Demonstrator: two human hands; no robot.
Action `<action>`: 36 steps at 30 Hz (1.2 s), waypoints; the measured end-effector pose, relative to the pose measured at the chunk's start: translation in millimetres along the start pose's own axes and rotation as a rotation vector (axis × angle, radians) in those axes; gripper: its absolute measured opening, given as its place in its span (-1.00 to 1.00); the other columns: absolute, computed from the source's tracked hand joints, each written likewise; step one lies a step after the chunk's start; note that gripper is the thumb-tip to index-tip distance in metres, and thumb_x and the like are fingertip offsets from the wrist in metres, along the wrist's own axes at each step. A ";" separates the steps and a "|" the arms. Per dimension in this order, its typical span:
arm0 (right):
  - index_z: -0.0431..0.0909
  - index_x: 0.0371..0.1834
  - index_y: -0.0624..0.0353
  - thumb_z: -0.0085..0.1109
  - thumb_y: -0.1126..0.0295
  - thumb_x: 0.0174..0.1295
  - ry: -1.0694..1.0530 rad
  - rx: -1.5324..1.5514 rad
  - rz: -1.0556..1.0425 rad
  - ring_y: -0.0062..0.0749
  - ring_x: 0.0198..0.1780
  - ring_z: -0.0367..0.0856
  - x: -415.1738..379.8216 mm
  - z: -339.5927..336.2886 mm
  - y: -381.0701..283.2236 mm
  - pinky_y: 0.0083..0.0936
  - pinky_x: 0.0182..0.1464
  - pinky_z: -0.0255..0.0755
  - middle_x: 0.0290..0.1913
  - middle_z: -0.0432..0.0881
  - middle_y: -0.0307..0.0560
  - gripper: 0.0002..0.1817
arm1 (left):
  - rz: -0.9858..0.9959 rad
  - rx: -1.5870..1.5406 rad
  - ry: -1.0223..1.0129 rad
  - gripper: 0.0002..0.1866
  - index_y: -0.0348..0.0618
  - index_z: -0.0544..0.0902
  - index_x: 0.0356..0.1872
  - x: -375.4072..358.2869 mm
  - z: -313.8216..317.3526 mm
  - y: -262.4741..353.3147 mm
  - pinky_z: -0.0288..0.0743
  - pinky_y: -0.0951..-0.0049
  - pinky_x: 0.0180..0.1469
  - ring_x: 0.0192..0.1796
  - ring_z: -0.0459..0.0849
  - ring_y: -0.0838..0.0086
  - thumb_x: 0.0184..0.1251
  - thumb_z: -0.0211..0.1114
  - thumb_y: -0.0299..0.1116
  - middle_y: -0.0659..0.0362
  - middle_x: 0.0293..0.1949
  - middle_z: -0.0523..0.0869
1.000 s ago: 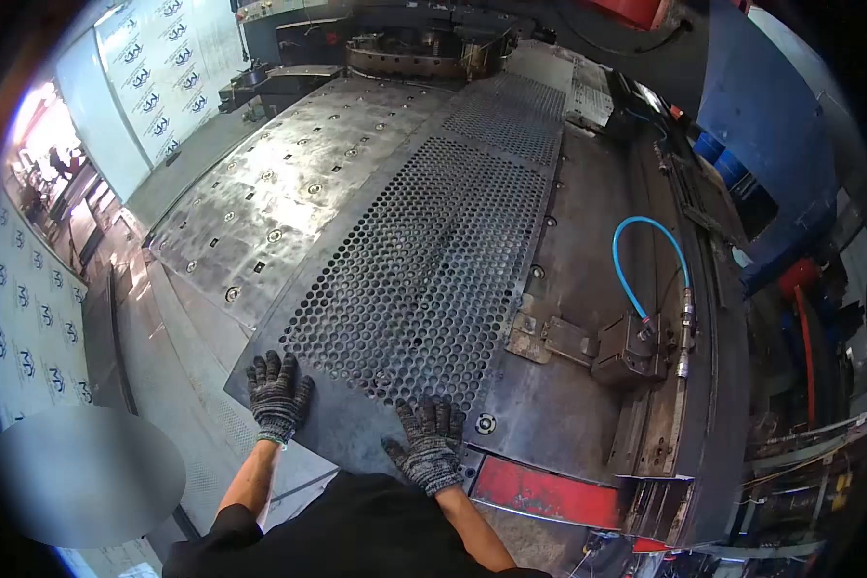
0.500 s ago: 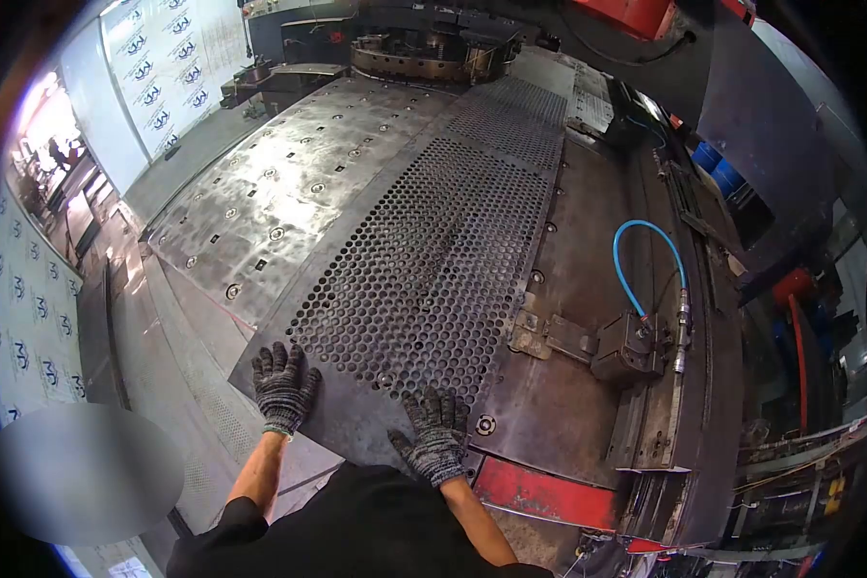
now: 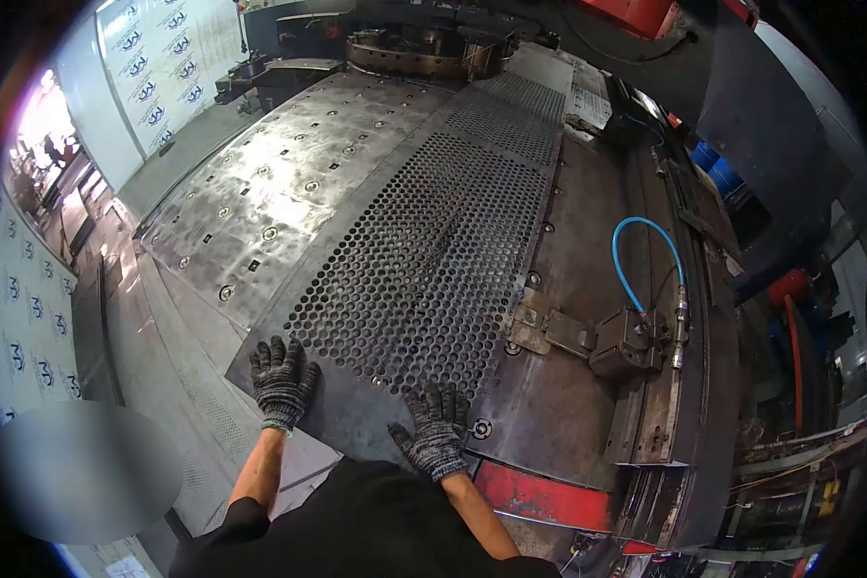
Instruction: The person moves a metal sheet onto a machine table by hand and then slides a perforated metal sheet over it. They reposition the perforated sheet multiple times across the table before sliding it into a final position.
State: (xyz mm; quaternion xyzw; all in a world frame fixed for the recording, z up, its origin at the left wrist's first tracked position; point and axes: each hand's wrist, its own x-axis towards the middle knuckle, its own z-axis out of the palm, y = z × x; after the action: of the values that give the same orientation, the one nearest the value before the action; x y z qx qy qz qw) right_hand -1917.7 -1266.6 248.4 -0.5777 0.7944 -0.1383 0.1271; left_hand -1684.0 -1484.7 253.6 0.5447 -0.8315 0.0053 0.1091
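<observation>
A long metal sheet (image 3: 356,405) with many round holes lies on the machine table (image 3: 289,193). Both hands wear grey knitted gloves. My left hand (image 3: 283,383) rests flat on the sheet's near left corner, fingers apart. Near the sheet's front edge on the right, my right hand (image 3: 435,430) lies palm down with its fingers spread, just below the lowest holes. A metal clamp (image 3: 564,332) joined to a block (image 3: 628,344) stands beside the sheet's right edge.
A blue hose (image 3: 618,252) loops up from the block. At the far end stands a round machine part (image 3: 419,58). A red panel (image 3: 544,496) is at the table's front. Blue barrels (image 3: 722,173) stand at the right, white printed panels (image 3: 169,67) at the left.
The view has shifted slightly. Both hands remain on the sheet in nearly the same places, still flat with fingers apart.
</observation>
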 end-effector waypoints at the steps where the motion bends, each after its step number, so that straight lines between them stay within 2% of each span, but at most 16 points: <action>1: 0.39 0.72 -0.07 0.13 -0.36 0.46 -0.016 -0.007 0.003 0.29 0.83 -0.14 0.3 0.0 -0.4 0.29 0.79 -0.41 0.83 0.06 0.21 -0.10 | -0.005 0.001 -0.012 -0.30 -0.05 0.63 0.46 0.1 -1.0 0.2 0.08 -0.33 0.69 0.60 0.40 -0.37 0.40 0.37 0.11 -0.27 0.55 0.52; 5: 0.32 0.77 -0.07 0.07 -0.37 0.49 -0.101 -0.043 0.015 0.34 0.84 -0.21 3.8 -13.1 -2.8 0.32 0.79 -0.45 0.85 -0.04 0.23 -0.09 | 0.006 -0.019 -0.016 -0.29 -0.07 0.62 0.48 3.3 -3.3 0.4 0.06 -0.29 0.70 0.63 0.34 -0.36 0.44 0.32 0.13 -0.28 0.58 0.49; 6: 0.35 0.75 -0.12 0.08 -0.41 0.46 -0.027 -0.050 0.010 0.30 0.84 -0.21 4.3 -0.1 1.9 0.32 0.79 -0.41 0.86 -0.02 0.17 -0.08 | 0.003 -0.031 -0.020 -0.29 -0.06 0.62 0.48 3.4 -1.8 0.3 0.05 -0.29 0.71 0.64 0.34 -0.36 0.44 0.32 0.13 -0.28 0.58 0.49; 9: 0.35 0.75 -0.12 0.07 -0.41 0.46 0.048 -0.076 -0.014 0.30 0.84 -0.22 2.4 0.0 2.1 0.32 0.79 -0.44 0.86 -0.02 0.15 -0.08 | 0.000 -0.034 -0.030 -0.28 -0.06 0.62 0.49 3.7 -2.7 1.0 0.04 -0.29 0.71 0.64 0.32 -0.37 0.43 0.32 0.14 -0.28 0.59 0.48; 12: 0.35 0.75 -0.12 0.10 -0.39 0.46 -0.060 -0.046 0.040 0.30 0.84 -0.22 4.4 -4.8 0.8 0.33 0.79 -0.43 0.86 -0.03 0.13 -0.08 | 0.001 -0.042 -0.028 -0.27 -0.06 0.61 0.49 4.5 -5.5 4.0 0.03 -0.29 0.71 0.65 0.32 -0.36 0.42 0.33 0.15 -0.28 0.59 0.48; 18: 0.34 0.76 -0.12 0.09 -0.39 0.47 0.044 -0.025 0.000 0.31 0.84 -0.21 3.2 10.1 5.3 0.34 0.79 -0.44 0.86 -0.01 0.13 -0.08 | -0.021 -0.059 -0.026 -0.27 -0.05 0.61 0.50 4.6 -5.1 5.4 0.03 -0.29 0.72 0.65 0.32 -0.35 0.41 0.33 0.15 -0.28 0.58 0.49; 21: 0.35 0.75 -0.12 0.08 -0.39 0.48 -0.025 -0.020 0.048 0.29 0.84 -0.22 4.3 3.6 1.9 0.35 0.78 -0.44 0.85 0.01 0.14 -0.09 | -0.013 -0.057 -0.032 -0.27 -0.04 0.62 0.50 5.3 -7.5 6.1 0.03 -0.28 0.72 0.65 0.32 -0.36 0.41 0.33 0.15 -0.28 0.58 0.49; 25: 0.36 0.75 -0.11 0.08 -0.39 0.48 -0.010 -0.016 0.044 0.28 0.85 -0.22 3.8 9.3 5.7 0.35 0.78 -0.43 0.85 0.01 0.15 -0.09 | -0.008 -0.063 -0.039 -0.27 -0.05 0.61 0.50 7.3 -5.6 5.7 0.03 -0.28 0.72 0.65 0.32 -0.37 0.42 0.33 0.15 -0.29 0.59 0.48; 36: 0.40 0.72 -0.09 0.16 -0.35 0.44 0.093 -0.056 0.036 0.29 0.79 0.03 5.8 -1.9 -1.1 0.27 0.79 -0.25 0.76 0.23 0.20 -0.11 | 0.008 -0.015 -0.050 -0.28 0.00 0.58 0.53 11.4 -1.6 5.8 0.00 -0.28 0.73 0.66 0.33 -0.34 0.48 0.29 0.18 -0.28 0.60 0.47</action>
State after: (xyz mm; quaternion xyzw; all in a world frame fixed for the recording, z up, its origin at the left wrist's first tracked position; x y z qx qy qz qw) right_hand -1919.1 -1272.3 250.3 -0.5594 0.8133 -0.1403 0.0766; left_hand -1693.3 -1492.4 257.9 0.5403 -0.8363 -0.0140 0.0923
